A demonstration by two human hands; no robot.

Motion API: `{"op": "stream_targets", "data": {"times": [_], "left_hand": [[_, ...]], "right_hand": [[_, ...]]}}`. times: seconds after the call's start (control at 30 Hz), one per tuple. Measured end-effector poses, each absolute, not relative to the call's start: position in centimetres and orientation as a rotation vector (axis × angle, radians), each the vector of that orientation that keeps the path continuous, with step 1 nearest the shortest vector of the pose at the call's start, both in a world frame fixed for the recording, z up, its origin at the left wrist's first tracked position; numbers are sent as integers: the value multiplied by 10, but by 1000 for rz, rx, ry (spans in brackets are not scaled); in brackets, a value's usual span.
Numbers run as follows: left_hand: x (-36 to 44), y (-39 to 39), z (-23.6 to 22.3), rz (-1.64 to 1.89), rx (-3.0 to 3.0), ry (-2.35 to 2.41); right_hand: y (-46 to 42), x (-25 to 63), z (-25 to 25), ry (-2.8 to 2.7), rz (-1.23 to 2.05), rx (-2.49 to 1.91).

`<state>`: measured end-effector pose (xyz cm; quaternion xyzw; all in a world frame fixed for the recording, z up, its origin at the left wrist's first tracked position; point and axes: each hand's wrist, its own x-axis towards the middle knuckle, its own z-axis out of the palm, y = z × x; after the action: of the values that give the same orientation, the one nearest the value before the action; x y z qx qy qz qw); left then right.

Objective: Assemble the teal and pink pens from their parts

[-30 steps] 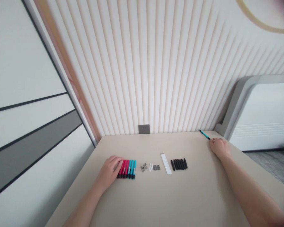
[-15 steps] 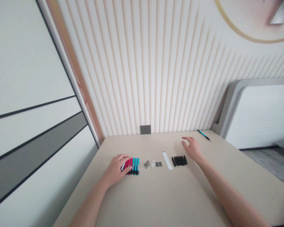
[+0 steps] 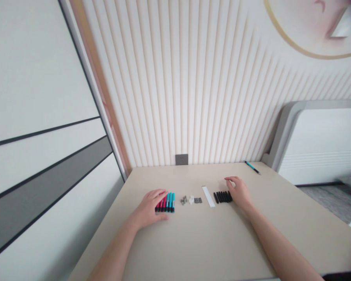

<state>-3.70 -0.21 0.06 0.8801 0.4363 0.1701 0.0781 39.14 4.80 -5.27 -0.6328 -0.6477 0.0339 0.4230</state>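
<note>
Open left hand (image 3: 149, 208) and right hand (image 3: 239, 192) at the bench (image 3: 193, 242).
Markers (image 3: 169, 203) lay under the relaxed left's fingers at 3 o'clock; black caps (image 3: 221, 197) sat just beside the right at 9 o'clock.

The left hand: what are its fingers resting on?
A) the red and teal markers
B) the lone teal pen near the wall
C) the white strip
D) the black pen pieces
A: the left hand lies over the red and teal markers, its fingers on them.

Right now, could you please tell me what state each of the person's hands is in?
Left hand: open, draped over the red and teal markers, no clear grip.
Right hand: open, beside the black pen parts, holding nothing.
</note>
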Motion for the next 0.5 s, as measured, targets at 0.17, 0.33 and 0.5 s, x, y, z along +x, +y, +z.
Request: {"op": "stream_targets", "data": {"times": [0.17,0.33,0.5], "left_hand": [[-27,0,-4,518,2637,1284],[-29,7,-10,474,2623,1285],[-29,10,-11,493,2620,1260]], "right_hand": [[48,382,-53,-1663,119,-1564],[49,380,-58,-1694,138,-1571],[50,379,-58,-1713,134,-1581]]}}
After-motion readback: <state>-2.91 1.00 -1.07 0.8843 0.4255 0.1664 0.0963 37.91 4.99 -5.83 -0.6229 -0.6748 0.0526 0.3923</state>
